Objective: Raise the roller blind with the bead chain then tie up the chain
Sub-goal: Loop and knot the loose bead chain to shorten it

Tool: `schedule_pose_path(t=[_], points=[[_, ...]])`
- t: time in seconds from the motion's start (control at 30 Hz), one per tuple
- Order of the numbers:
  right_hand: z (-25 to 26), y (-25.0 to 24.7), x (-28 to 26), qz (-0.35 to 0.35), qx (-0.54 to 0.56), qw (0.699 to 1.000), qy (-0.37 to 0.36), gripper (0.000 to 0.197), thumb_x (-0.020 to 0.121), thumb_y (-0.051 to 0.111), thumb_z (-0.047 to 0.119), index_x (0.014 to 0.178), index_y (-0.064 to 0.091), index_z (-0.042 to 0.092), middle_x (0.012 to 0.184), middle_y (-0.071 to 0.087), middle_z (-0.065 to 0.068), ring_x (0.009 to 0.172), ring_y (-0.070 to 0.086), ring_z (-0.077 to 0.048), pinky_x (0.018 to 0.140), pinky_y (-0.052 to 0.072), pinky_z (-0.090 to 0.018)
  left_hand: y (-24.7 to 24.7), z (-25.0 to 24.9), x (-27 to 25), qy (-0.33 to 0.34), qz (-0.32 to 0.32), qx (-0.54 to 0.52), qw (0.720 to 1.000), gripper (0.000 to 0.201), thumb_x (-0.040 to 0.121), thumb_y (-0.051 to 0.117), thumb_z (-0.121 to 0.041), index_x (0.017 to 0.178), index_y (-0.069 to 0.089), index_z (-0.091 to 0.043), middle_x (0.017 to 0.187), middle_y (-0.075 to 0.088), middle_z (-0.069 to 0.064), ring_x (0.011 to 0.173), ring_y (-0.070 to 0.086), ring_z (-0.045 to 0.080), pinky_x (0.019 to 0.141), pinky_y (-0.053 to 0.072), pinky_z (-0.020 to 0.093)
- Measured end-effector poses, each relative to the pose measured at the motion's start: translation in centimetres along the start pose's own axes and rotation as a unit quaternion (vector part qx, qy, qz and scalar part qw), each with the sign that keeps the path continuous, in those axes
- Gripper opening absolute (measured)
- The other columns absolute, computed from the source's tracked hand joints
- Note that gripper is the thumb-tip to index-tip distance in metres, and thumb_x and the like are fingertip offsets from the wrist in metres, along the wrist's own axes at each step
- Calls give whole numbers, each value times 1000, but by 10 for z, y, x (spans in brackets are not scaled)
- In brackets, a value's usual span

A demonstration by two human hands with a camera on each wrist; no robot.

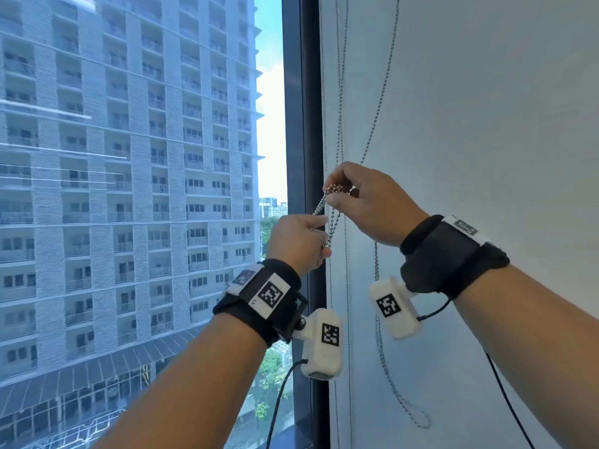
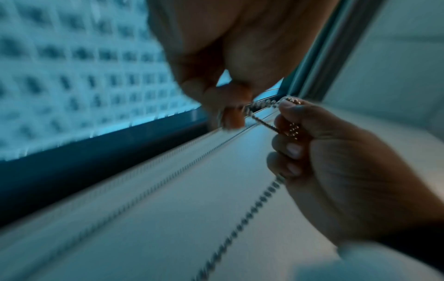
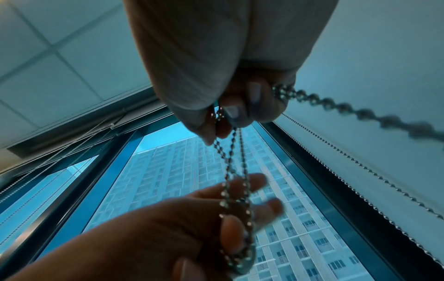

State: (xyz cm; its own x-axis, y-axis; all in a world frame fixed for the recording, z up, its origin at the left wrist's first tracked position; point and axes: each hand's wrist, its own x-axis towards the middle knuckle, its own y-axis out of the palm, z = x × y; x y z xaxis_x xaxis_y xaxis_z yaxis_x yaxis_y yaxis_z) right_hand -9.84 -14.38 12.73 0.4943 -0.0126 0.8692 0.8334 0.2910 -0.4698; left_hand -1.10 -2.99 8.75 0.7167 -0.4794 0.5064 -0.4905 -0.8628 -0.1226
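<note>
A metal bead chain hangs down beside the dark window frame. My right hand pinches a bunched loop of the chain at the top. Just below and to the left, my left hand grips the strands that run down from that bunch. In the left wrist view the chain stretches between the left fingertips and the right hand. In the right wrist view the chain loops round the left hand's fingers. No blind covers the window glass in view.
A white surface fills the right side, with a second bead chain hanging in front of it and ending in a loose loop. Wrist camera cables dangle under both arms. A tall building stands outside.
</note>
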Motion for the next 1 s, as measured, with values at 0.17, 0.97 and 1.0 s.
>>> schedule_pose_path(t=[0.17,0.97,1.0], points=[[-6,1,-4,-15,6,1000,-8,6,97,59,20,98,58,26,92,59,18,75,55,8,68,41,-8,-20,-17,18,-65,144,112,981,16,88,75,-21,97,78,-8,78,76,6,42,51,0,36,38,13],[-19,32,-63,-126,225,949,181,27,83,72,39,100,64,20,107,67,-3,88,67,-16,75,54,-27,35,17,-12,109,-3,-14,994,13,93,48,-1,92,61,-1,77,65,11,63,61,15,54,57,28],[-20,31,-63,-121,229,947,193,23,83,73,36,97,65,19,104,68,-3,86,67,-16,74,52,-26,36,17,-13,116,-3,-5,993,13,93,48,0,94,61,-2,79,66,12,65,63,17,54,59,29]])
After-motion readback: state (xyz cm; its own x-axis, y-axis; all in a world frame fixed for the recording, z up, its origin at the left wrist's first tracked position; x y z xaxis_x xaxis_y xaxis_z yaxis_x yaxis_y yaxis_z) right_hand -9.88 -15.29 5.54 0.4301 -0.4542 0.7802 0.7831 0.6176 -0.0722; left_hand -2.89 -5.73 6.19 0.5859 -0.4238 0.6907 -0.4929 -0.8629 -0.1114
